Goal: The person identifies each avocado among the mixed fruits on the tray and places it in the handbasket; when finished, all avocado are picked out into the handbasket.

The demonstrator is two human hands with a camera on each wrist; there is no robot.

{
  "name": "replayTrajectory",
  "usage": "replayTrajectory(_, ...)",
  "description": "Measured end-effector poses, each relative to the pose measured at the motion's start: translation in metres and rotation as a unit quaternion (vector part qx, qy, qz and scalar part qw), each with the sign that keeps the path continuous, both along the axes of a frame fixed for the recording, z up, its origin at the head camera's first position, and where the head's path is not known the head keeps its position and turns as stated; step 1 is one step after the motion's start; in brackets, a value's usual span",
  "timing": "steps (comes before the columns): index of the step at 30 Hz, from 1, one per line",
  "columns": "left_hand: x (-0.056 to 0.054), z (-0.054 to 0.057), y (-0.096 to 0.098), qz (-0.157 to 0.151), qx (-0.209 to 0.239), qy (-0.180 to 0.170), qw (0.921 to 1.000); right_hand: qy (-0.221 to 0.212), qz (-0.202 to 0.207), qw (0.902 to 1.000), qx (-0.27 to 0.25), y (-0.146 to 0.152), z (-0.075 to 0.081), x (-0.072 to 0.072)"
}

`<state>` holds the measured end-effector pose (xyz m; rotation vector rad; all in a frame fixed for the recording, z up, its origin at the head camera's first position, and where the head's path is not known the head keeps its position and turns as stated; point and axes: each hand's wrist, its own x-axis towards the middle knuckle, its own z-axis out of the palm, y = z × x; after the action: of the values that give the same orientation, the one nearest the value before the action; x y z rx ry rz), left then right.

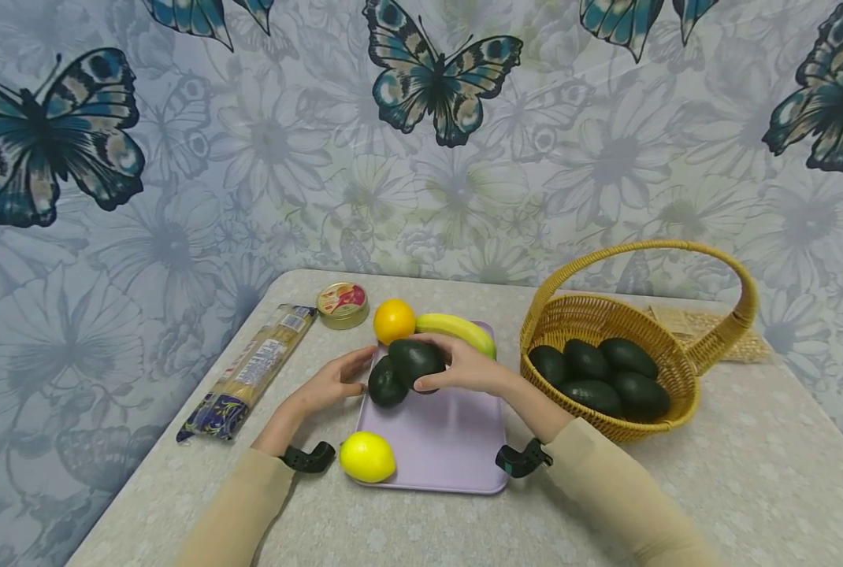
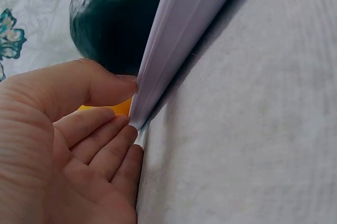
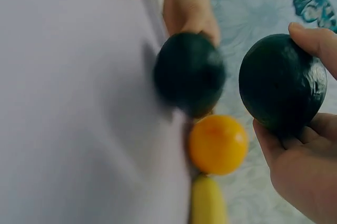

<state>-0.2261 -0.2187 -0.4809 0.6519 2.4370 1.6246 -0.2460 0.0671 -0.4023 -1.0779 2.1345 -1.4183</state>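
My right hand (image 1: 460,366) grips a dark green avocado (image 1: 417,362) between thumb and fingers, held above the lilac tray (image 1: 450,449). In the right wrist view this avocado (image 3: 281,82) hangs clear of the tray. A second avocado (image 1: 388,383) lies on the tray near its left edge, partly overlapped by the held one in the head view. My left hand (image 1: 325,382) is beside that edge, its fingers loosely bent and nothing between them. In the left wrist view the thumb tip (image 2: 126,88) is right at the tray's rim, close below the resting avocado (image 2: 116,24).
An orange (image 1: 395,321) and a banana (image 1: 457,331) lie along the tray's far side, a lemon (image 1: 368,457) at its near left corner. Right stands a wicker basket (image 1: 684,354) with several avocados. Left are a pasta packet (image 1: 254,370) and a tin (image 1: 342,307).
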Motion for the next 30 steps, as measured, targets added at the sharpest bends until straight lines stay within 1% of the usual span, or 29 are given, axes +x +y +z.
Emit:
replayTrajectory(4,-0.003,0.000,0.002,-0.002,-0.002,0.005,1.0000,-0.002,0.031,0.9994,-0.013,0.009,0.022,0.007)
replayTrajectory(8,-0.004,-0.001,0.003,-0.009,-0.003,0.014,0.9999,0.013,0.043,0.9989,-0.012,0.022,0.042,0.013)
replayTrajectory(10,-0.003,0.000,0.002,-0.014,-0.002,0.020,0.9997,0.022,0.045,0.9987,-0.001,0.028,0.051,0.014)
replayTrajectory(16,-0.001,-0.001,0.000,-0.010,-0.006,0.025,0.9996,0.050,0.051,0.9970,0.030,0.053,0.081,0.016)
replayTrajectory(19,-0.002,0.000,0.000,-0.012,-0.003,0.023,0.9997,0.068,0.045,0.9955,0.049,0.069,0.094,0.018)
replayTrajectory(22,-0.002,-0.001,0.001,-0.012,-0.002,0.017,0.9998,0.079,0.038,0.9939,0.066,0.085,0.101,0.018)
replayTrajectory(24,-0.001,-0.001,0.001,-0.011,-0.001,0.014,0.9998,0.076,0.032,0.9936,0.078,0.096,0.103,0.019)
replayTrajectory(27,-0.001,-0.001,0.001,-0.006,-0.001,0.011,0.9999,0.079,0.021,0.9917,0.099,0.112,0.104,0.018)
replayTrajectory(30,-0.001,-0.001,0.002,-0.002,-0.002,0.009,1.0000,0.081,0.010,0.9894,0.120,0.130,0.102,0.016)
